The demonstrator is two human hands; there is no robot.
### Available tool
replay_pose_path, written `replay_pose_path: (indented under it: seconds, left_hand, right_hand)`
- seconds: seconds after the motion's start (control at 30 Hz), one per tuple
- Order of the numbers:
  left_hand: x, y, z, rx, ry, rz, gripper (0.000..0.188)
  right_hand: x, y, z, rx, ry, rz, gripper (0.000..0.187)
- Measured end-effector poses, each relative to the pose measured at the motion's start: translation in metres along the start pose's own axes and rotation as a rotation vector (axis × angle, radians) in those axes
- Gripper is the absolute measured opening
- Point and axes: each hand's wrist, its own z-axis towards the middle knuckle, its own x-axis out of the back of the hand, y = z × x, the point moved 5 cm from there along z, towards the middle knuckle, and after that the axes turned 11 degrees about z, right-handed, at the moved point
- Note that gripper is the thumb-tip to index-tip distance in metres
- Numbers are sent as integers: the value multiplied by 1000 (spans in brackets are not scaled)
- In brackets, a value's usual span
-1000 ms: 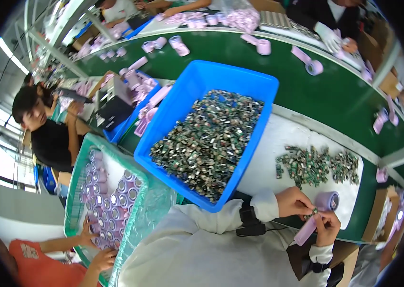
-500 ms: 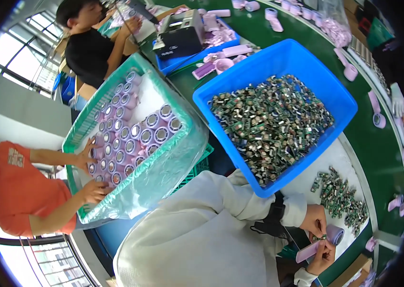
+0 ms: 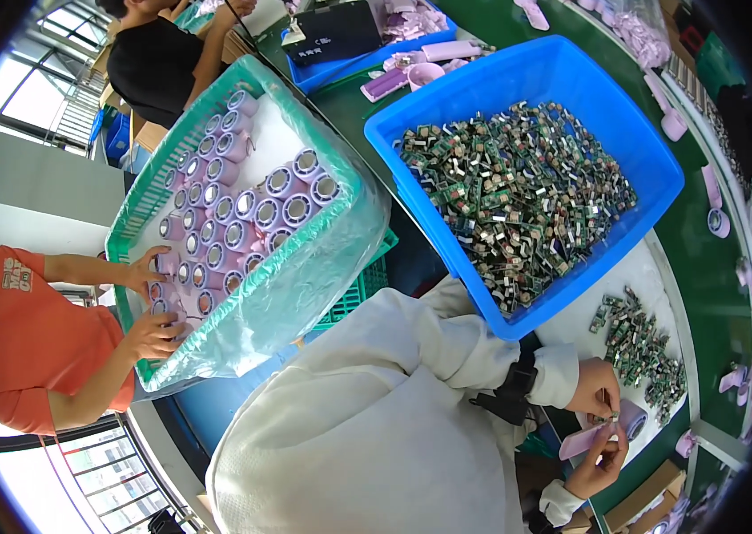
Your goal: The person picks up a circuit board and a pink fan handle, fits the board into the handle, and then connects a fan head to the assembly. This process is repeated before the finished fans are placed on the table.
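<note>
At the lower right, my left hand point(image 3: 595, 389) is closed in a pinch, its fingertips on a small green circuit board point(image 3: 609, 418) that they mostly cover. Just below, my right hand point(image 3: 598, 467) has its thumb and finger closed on the neck of a lilac handheld fan housing point(image 3: 579, 442). The flat handle of that housing points left. Its round head point(image 3: 633, 419) shows to the right of my fingers. Both sets of fingertips nearly meet over the housing. A loose pile of circuit boards point(image 3: 643, 351) lies on the white surface beyond my left hand.
A blue bin point(image 3: 518, 329) full of circuit boards stands ahead of my left arm. Left of it is a green basket point(image 3: 353, 191) of lilac fan parts, where a person in orange point(image 3: 47, 338) has both hands. A conveyor with scattered fan housings point(image 3: 718, 222) curves along the right.
My view has shifted a little, so the bins sit higher in the picture. Both hands stay together at the housing, with the left fingertips still pinching at the small board.
</note>
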Motion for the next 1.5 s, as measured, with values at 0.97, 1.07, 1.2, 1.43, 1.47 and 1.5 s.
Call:
replay_pose_path:
  seconds: [0.97,1.07,1.2,1.43,1.47,1.5]
  left_hand:
    - [-1,1,-3,250,-144,-205,29]
    - [-1,2,-1,292,-126,-255,29]
    - [-3,2,-1,308,-95,-267,26]
    - [-6,7,-5,203,-33,-170,26]
    - [-5,10,-6,153,-7,-111,26]
    - [-6,10,-6,155,-11,-111,26]
  right_hand:
    - [-3,-38,17,-52,128,43,12]
    - [-9,-43,17,-39,125,-8,18]
    - [-12,-38,18,21,125,5,23]
    - [-6,-38,18,-215,109,64,30]
    - [-5,-37,17,-255,112,55,32]
    - [-5,-38,17,-258,116,55,32]
